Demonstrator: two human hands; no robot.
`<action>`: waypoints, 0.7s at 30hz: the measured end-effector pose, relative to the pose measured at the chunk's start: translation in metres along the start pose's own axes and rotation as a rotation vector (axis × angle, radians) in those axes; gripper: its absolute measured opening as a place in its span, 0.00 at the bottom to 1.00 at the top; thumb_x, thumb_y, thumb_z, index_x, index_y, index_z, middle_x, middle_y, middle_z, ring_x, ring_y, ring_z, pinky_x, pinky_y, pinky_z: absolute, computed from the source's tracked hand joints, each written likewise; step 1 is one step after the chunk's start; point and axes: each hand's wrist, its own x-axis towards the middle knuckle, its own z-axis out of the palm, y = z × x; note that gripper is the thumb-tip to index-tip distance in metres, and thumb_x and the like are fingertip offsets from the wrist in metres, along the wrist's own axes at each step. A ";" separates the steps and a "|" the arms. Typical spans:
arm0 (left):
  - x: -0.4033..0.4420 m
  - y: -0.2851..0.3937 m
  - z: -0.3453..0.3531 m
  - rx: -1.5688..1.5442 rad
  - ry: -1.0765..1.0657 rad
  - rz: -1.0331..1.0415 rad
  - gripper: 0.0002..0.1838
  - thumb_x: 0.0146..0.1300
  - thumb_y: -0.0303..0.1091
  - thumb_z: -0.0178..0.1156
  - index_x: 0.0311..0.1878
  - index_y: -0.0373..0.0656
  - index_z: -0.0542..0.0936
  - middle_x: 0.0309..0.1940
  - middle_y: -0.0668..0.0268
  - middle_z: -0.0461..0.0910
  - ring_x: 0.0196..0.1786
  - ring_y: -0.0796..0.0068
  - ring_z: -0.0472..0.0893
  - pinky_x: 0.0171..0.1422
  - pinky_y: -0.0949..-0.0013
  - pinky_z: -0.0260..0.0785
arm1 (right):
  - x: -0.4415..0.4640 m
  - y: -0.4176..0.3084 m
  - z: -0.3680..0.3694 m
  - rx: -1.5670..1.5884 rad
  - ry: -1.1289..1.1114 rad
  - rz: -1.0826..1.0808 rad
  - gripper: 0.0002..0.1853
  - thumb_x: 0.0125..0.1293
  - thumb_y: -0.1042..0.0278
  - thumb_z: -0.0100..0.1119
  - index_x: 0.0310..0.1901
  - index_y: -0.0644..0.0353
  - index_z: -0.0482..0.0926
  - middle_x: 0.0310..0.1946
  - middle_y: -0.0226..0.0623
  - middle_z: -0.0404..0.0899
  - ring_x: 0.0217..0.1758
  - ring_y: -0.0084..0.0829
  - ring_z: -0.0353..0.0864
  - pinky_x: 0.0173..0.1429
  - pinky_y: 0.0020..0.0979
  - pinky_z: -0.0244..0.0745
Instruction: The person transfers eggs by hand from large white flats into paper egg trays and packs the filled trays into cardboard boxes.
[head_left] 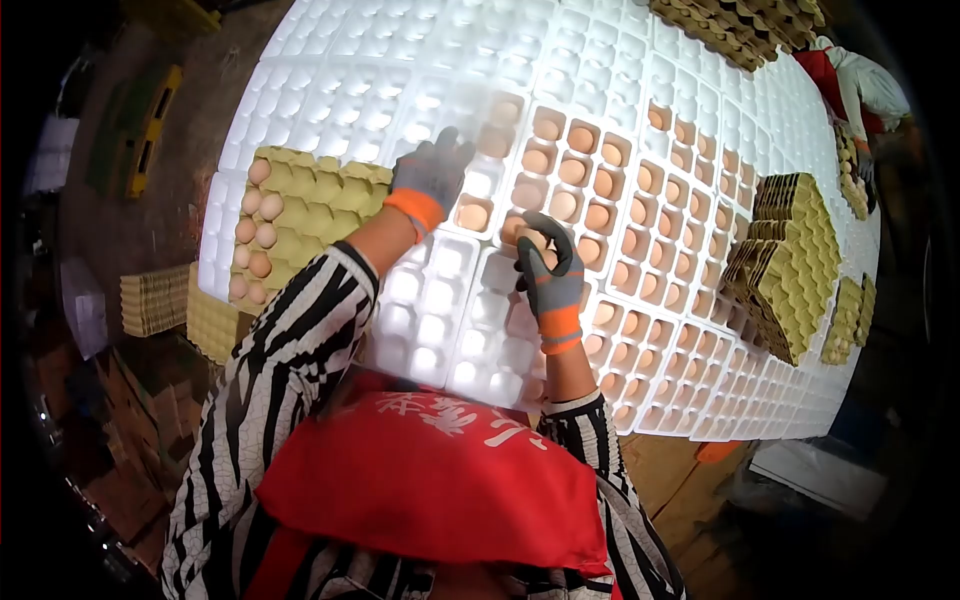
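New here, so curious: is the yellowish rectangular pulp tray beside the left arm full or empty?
Partly full: the tray holds brown eggs along one side; other visible cups look empty.

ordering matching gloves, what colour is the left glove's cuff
The cuff is orange; see the head view.

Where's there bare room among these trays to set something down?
Free: the empty white cells just beyond the red apron, between the striped sleeves, and the white trays beyond the left hand. Crowded: the eggs filling cells right of the right hand, up to the cardboard stack.
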 end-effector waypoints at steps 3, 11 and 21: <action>0.007 0.000 -0.002 -0.196 0.056 -0.060 0.24 0.65 0.32 0.57 0.66 0.52 0.76 0.60 0.55 0.75 0.55 0.52 0.80 0.60 0.55 0.74 | 0.006 -0.006 0.008 0.161 -0.037 0.074 0.17 0.65 0.71 0.63 0.56 0.59 0.82 0.51 0.39 0.82 0.51 0.32 0.81 0.53 0.31 0.77; -0.050 0.002 0.024 -0.365 0.429 0.165 0.29 0.56 0.21 0.53 0.65 0.41 0.74 0.60 0.52 0.74 0.64 0.46 0.72 0.71 0.51 0.64 | 0.079 -0.013 0.051 0.085 -0.127 -0.034 0.19 0.64 0.70 0.64 0.56 0.61 0.80 0.52 0.41 0.82 0.54 0.38 0.82 0.60 0.33 0.75; -0.103 -0.011 -0.016 -0.135 0.343 0.021 0.31 0.65 0.41 0.59 0.71 0.46 0.71 0.73 0.57 0.67 0.77 0.56 0.63 0.83 0.40 0.39 | 0.139 -0.016 0.122 -0.557 -0.065 -0.710 0.22 0.61 0.67 0.60 0.58 0.58 0.77 0.67 0.46 0.70 0.69 0.53 0.68 0.73 0.51 0.63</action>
